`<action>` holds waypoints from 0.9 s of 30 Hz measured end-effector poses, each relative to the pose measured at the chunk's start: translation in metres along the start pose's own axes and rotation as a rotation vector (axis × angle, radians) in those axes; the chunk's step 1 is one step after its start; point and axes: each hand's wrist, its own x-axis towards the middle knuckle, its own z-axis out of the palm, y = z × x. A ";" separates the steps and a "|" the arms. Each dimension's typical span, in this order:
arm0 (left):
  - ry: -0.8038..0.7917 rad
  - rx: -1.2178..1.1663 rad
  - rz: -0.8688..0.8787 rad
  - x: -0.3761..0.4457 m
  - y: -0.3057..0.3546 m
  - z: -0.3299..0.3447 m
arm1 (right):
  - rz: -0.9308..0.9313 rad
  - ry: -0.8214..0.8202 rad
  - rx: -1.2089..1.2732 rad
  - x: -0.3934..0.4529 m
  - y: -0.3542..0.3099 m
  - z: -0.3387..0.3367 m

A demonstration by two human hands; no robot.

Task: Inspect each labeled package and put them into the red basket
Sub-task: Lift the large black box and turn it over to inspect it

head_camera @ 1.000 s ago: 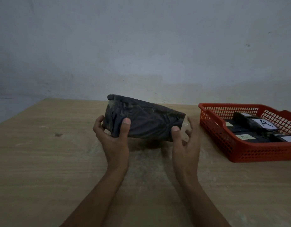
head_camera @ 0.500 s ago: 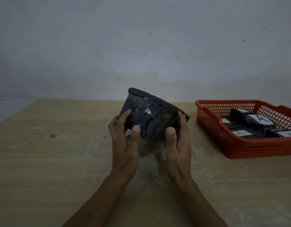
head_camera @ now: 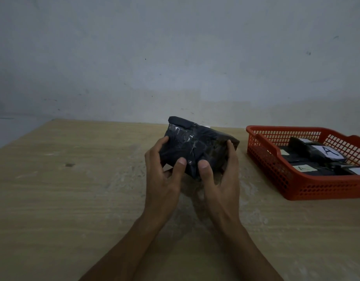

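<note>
Above the middle of the tabletop (head_camera: 73,199), one black package (head_camera: 197,147) is held up by two hands. The left hand (head_camera: 165,175) grips its left end, thumb pressed on the near face and fingers curled round the side; the right hand (head_camera: 219,179) grips the right end the same way, thumb in front and fingers wrapping the far edge. No label shows on the face turned to the camera.

At the right stands one red basket (head_camera: 317,189), well apart from the hands, its right side cut off by the frame edge. Inside lie perhaps four black packages (head_camera: 308,151), though the dim light and overlap make the count uncertain. Three white labels (head_camera: 329,152) are visible there, with a sliver of a fourth; a letter A reads clearly on one, faintly on another, and the third is cut off.

The held package is wrapped in crinkled, glossy plastic film with a folded flap on top, lumpy and roughly wedge-shaped. The basket is rigid plastic lattice. The tabletop is pale wood grain, scuffed with whitish patches.
</note>
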 end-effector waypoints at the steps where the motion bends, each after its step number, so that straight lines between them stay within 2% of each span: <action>1: -0.001 -0.003 -0.011 0.000 0.000 0.000 | -0.002 0.003 0.002 0.000 0.000 0.000; 6: 0.009 -0.021 -0.008 0.000 0.002 0.001 | 0.010 0.013 0.023 0.000 -0.001 0.000; 12: 0.024 -0.005 -0.082 0.002 0.004 -0.001 | 0.030 0.047 0.059 0.002 0.002 -0.001; 21: -0.042 0.100 -0.111 0.002 -0.002 -0.003 | 0.052 0.057 0.075 0.004 0.006 -0.002; 27: -0.074 0.051 -0.171 0.002 -0.003 -0.003 | 0.026 0.045 0.050 0.002 0.004 -0.002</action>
